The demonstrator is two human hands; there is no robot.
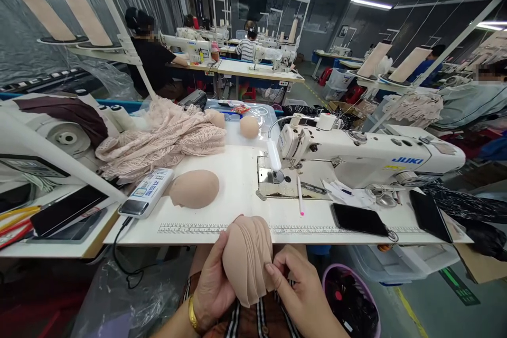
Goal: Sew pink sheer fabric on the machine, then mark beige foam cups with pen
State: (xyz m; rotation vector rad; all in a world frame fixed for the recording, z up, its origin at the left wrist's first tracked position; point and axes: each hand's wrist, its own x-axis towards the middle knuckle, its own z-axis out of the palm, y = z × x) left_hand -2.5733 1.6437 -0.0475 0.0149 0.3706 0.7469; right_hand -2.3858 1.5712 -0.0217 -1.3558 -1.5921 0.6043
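Note:
A stack of beige bra cups (247, 259), nested in one another, is held over my lap at the table's front edge. My left hand (216, 274) wraps round the left side of the stack, thumb up along it. On the other side, my right hand (295, 285) pinches the edge of the outer cups between thumb and fingers. Another beige bra cup (195, 188) lies on the white table, dome up, left of the stack. Farther back sits a small beige cup (249, 127) near the plastic tray.
A white sewing machine (372, 153) stands at the right, with a pink-and-white pen (300, 195) and a black phone (359, 219) before it. Beige lace (166, 137) is heaped at the left behind a white power bank (146, 193). A purple basket (325, 274) stands below the table.

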